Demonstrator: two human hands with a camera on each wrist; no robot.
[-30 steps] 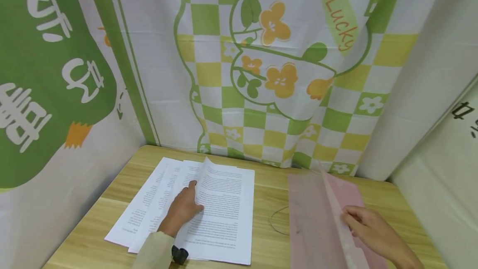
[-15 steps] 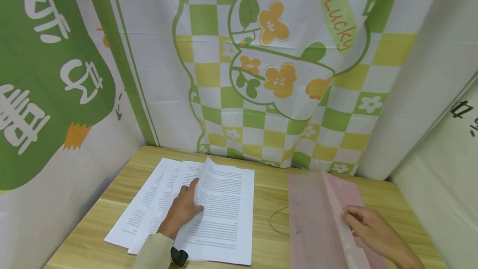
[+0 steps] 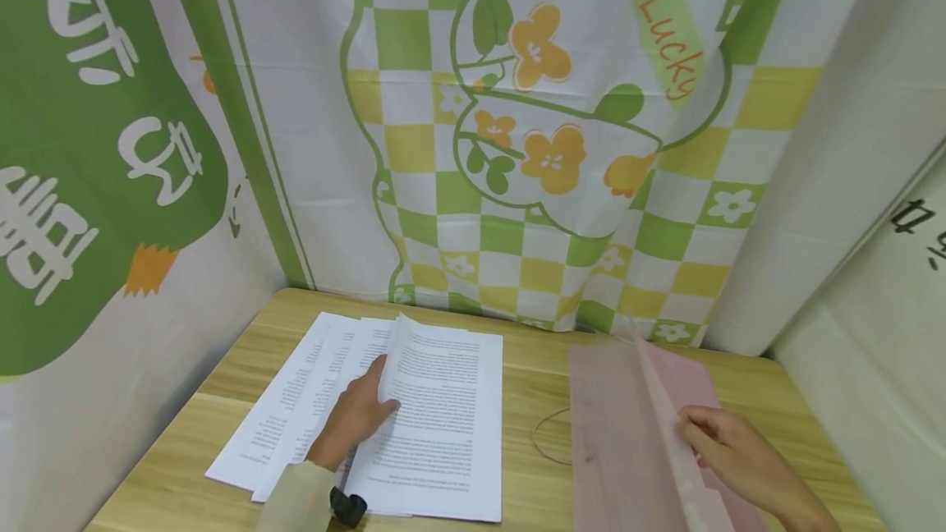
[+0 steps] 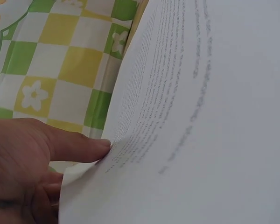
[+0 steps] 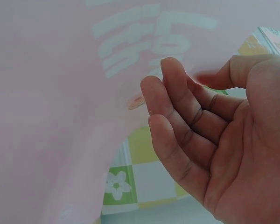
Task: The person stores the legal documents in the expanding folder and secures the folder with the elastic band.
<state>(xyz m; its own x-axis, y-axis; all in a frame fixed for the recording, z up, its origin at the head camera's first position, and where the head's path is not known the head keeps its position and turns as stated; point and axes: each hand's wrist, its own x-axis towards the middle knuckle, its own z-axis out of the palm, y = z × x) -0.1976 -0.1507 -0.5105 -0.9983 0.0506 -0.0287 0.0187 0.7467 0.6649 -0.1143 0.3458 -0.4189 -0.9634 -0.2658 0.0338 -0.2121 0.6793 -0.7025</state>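
Toward the left of the table, my left hand pinches the left edge of a printed sheet, thumb on top and fingers beneath. That edge is raised and bends upward; in the left wrist view the sheet curves away from the thumb. Other printed papers lie fanned out under and left of the hand. At the right, my right hand holds up the edge of a pink translucent folder's cover between thumb and forefinger. Pale lettering shows on the folder in the right wrist view, beside the curled fingers.
A thin grey cord loops out from the folder's left side onto the wooden table. A green, yellow and white checked curtain hangs along the table's back edge, with white cloth at the right side.
My left hand has shifted slightly left and drawn the sheet's raised edge with it. The right hand and the folder have stayed in place.
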